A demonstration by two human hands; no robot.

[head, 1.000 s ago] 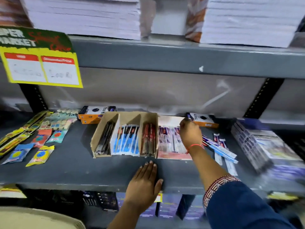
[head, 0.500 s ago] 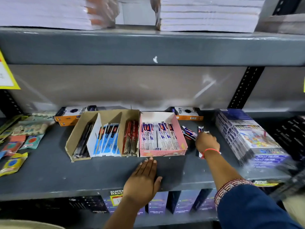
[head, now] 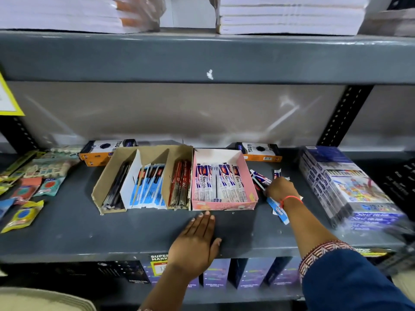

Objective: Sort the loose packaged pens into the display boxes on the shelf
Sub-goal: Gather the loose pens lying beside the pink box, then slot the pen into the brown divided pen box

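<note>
Loose packaged pens (head: 260, 179) lying on shelf (head: 134, 230) just right of pink display box (head: 224, 204), covered by right hand (head: 280, 189); grip cannot be told. Left hand (head: 197, 241) spread flat on shelf. Packs judged light, slick, flexible; best pinched mid-length.

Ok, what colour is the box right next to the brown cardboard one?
Pink, white inside; head view shows it.

Grey shelf (head: 89, 232). Pink box (head: 224, 205) of white-and-blue pens (head: 221, 182). Brown box (head: 105, 180) of black, blue, red pens. Blue sleeve (head: 350, 281), red-and-white patterned cuff (head: 318, 253). Red wrist thread (head: 289, 198).
</note>
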